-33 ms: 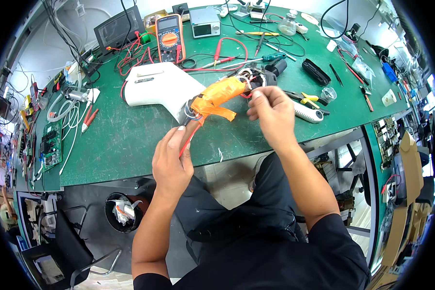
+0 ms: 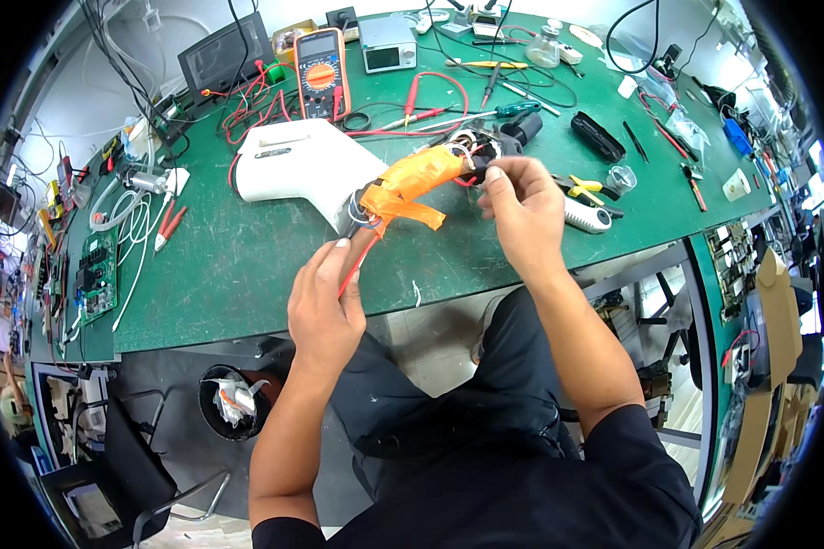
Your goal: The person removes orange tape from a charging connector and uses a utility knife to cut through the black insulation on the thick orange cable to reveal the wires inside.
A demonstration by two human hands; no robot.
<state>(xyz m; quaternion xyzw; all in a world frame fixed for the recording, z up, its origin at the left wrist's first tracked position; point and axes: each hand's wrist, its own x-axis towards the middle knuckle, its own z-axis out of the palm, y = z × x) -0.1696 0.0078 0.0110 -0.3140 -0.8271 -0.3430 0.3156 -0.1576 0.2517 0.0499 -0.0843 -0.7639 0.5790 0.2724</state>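
An orange-taped bundle (image 2: 418,177) with a loose tape flap, wires at both ends and dark parts at its far right end lies angled over the bench. My left hand (image 2: 323,297) is closed round its near lower end, where a red wire (image 2: 359,265) runs along the fingers. My right hand (image 2: 529,210) has thumb and forefinger pinched at the bundle's far right end, beside a small dark piece; what exactly they grip is partly hidden. A white curved plastic housing (image 2: 307,165) touches or lies just behind the bundle on the left.
On the green bench (image 2: 238,293) lie an orange multimeter (image 2: 320,75), a grey bench instrument (image 2: 388,44), yellow-handled pliers (image 2: 584,187), a white-handled tool (image 2: 586,216), a black case (image 2: 599,137) and red pliers (image 2: 169,227). A circuit board (image 2: 96,273) sits far left; a bin (image 2: 212,416) stands below.
My right hand has shifted slightly right and its fingers have turned, with a dark piece now showing beside the fingertips. My left hand and the housing have stayed in place.
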